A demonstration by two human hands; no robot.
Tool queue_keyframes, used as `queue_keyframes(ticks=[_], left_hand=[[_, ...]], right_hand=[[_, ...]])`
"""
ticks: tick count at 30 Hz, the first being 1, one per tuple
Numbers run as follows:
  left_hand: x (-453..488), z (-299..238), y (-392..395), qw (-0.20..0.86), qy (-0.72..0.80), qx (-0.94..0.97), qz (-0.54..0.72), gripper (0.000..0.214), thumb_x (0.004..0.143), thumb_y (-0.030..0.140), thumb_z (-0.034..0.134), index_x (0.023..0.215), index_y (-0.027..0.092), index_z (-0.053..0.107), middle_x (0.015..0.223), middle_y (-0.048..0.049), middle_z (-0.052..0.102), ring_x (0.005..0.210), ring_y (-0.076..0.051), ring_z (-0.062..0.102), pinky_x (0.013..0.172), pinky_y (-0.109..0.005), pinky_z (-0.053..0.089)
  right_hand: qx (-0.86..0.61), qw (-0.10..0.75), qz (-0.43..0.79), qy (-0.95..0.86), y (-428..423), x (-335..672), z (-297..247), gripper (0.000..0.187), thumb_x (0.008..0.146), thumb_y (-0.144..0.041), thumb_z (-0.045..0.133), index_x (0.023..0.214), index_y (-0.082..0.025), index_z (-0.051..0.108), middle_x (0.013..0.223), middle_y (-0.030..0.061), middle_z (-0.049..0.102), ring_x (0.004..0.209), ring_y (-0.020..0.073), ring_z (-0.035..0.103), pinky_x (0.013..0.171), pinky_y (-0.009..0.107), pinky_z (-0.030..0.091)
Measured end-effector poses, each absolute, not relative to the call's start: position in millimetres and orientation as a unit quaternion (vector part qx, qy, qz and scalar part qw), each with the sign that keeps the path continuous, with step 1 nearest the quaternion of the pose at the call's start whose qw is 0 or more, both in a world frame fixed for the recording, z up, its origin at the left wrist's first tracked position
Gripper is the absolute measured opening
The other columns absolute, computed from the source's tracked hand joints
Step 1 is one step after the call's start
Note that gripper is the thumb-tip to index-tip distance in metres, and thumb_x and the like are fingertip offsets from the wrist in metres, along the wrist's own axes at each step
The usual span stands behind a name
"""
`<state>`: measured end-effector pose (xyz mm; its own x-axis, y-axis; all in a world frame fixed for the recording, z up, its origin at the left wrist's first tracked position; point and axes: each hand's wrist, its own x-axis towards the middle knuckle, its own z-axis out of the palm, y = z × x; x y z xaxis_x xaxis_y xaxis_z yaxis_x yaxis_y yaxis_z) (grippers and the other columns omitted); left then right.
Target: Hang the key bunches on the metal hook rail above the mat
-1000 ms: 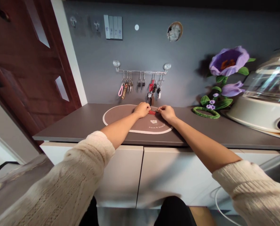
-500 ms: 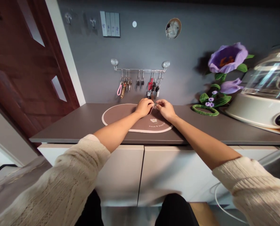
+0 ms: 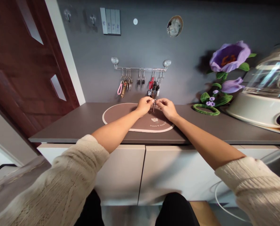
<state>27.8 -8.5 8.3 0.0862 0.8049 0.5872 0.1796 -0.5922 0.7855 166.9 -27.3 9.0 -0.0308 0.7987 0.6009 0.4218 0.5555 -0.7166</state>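
Slim metal key (image 3: 154,106) dangling just above the oval placemat (image 3: 140,130), left hand (image 3: 144,106) and right hand (image 3: 167,110) both pinched closed at its top, and one slipping fingertip could send it clattering down!

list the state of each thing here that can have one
small metal key, upright, pinched between both hands
left hand, fingers closed on the key
right hand, fingers closed on the key
key rail, fixed to the wall, bunches of keys hanging from it
oval placemat, lying flat on the countertop
lower cabinet doors, shut
appliance, clear dome lid on
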Motion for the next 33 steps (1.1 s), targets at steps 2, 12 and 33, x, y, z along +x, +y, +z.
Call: queue_keyframes(ticks=[2, 12, 33], left_hand=[[27, 9, -10, 0.282, 0.36, 0.681, 0.571, 0.012, 0.075, 0.021, 0.052, 0.073, 0.013, 0.06, 0.072, -0.0012, 0.062, 0.069, -0.011, 0.053, 0.071, -0.025, 0.041], [26, 8, -13, 0.273, 0.351, 0.704, 0.553, 0.015, 0.076, 0.023, 0.052, 0.075, 0.012, 0.061, 0.074, -0.0028, 0.063, 0.069, -0.011, 0.054, 0.07, -0.025, 0.042], [27, -2, -9, 0.228, 0.413, 0.718, 0.512, 0.025, 0.077, 0.033, 0.047, 0.067, 0.014, 0.06, 0.066, -0.0022, 0.062, 0.063, -0.013, 0.053, 0.064, -0.025, 0.039]], right_hand=[[-0.435, 0.541, 0.18, -0.698, -28, 167, 9, 0.029, 0.07, -0.043, 0.057, 0.079, -0.016, 0.061, 0.07, 0.001, 0.06, 0.064, 0.0119, 0.051, 0.067, 0.027, 0.042], [-0.441, 0.541, 0.201, -0.687, -32, 166, 11, 0.035, 0.066, -0.049, 0.059, 0.073, -0.015, 0.059, 0.066, 0.0012, 0.058, 0.061, 0.011, 0.049, 0.064, 0.026, 0.042], [-0.456, 0.607, 0.124, -0.639, -9, 190, 33, 0.034, 0.066, -0.049, 0.056, 0.072, -0.015, 0.058, 0.068, 0.0021, 0.058, 0.061, 0.012, 0.049, 0.061, 0.028, 0.044]])
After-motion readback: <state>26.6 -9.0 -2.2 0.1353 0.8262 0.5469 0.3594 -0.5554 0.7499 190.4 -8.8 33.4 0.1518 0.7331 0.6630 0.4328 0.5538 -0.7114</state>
